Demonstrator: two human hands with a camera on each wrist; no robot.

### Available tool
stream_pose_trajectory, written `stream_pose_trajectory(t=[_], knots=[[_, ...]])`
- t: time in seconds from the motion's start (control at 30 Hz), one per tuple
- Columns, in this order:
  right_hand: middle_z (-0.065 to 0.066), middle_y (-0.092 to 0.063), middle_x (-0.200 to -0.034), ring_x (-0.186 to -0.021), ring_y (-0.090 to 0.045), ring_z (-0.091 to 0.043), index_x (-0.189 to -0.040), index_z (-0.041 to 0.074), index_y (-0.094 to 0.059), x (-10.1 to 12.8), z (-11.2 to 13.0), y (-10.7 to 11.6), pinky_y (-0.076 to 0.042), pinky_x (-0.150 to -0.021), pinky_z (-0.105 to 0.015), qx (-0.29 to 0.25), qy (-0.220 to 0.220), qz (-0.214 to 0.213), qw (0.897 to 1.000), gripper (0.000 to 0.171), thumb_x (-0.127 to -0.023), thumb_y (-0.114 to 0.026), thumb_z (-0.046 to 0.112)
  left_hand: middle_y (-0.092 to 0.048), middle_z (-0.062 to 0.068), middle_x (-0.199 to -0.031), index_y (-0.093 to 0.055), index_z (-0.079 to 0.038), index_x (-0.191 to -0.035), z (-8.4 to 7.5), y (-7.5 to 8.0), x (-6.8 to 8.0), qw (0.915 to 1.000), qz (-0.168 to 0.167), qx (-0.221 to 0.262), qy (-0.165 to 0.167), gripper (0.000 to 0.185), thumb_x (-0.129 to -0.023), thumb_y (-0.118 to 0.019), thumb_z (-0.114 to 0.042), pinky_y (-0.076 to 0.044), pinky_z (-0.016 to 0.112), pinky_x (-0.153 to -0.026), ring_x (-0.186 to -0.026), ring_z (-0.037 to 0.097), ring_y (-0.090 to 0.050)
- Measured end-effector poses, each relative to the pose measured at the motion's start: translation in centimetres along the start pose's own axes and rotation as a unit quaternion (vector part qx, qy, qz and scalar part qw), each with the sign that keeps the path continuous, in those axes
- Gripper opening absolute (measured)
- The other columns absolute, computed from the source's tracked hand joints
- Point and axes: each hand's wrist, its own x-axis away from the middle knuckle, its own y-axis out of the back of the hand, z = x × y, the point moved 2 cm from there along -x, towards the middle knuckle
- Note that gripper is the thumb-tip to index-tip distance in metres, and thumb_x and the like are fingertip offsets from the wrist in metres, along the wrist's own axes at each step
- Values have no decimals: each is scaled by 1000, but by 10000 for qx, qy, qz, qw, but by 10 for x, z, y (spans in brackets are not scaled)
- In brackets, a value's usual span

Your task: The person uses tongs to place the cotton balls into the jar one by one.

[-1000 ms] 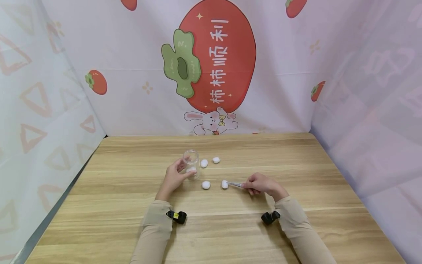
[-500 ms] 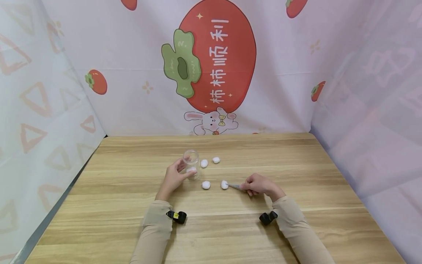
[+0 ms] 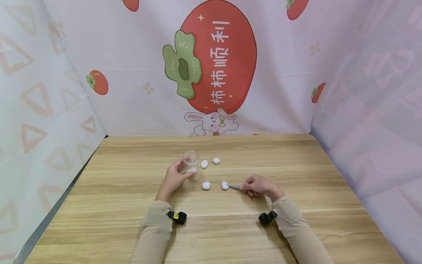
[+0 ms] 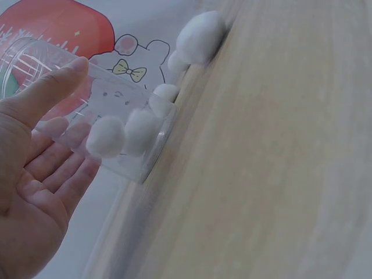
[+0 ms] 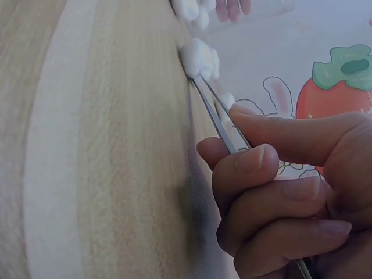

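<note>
While L hand (image 3: 174, 178) stays wrapped round jar (image 3: 195, 165) twd far edge of table (image 3: 214, 236), R hand (image 3: 260, 184), a bit left vs. earlier, pinches tweezers (image 3: 235, 187) touching cotton ball (image 3: 224, 185) just left of it.

I read one text: white characters (image 3: 219, 62) 柿柿顺利, on red fruit (image 3: 242, 55) printed on backdrop (image 3: 280, 47). Line turned sideways, runs bottom to top. In left wrist view I get only partial strokes. Yellow tag (image 3: 176, 216) on left wrist's black strap (image 3: 169, 214): too small to read.
</note>
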Motion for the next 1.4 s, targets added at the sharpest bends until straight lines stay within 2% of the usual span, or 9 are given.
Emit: stream_pose_trajectory(t=[0.57,0.93,1.4], knots=[[6,-47,-50,-44,-33,-4,-72,0,-62,2,-1,2,-26,-42,-13,-220,69,3,9997,27,-93,-61,18,-57,20,-137,-52,-3,-135,0,1,0,9999,37,60,74,67,-76,-82,-14,-47,38,-112,-129,34,-56],[7,-47,-51,-44,-34,-3,-77,-5,-63,0,-2,2,-26,-41,-13,-256,215,72,9994,29,-94,-60,18,-58,22,-135,-53,-2,-134,1,1,-1,10000,3,66,61,66,-76,-82,-12,-47,38,-112,-128,34,-56],[7,-47,-51,-44,-33,-4,-82,-10,-63,0,3,4,-26,-42,-14,-400,328,-38,9987,31,-95,-59,18,-58,22,-134,-52,-2,-135,2,0,-1,10000,7,69,-4,67,-76,-82,-15,-48,38,-112,-128,34,-56]])
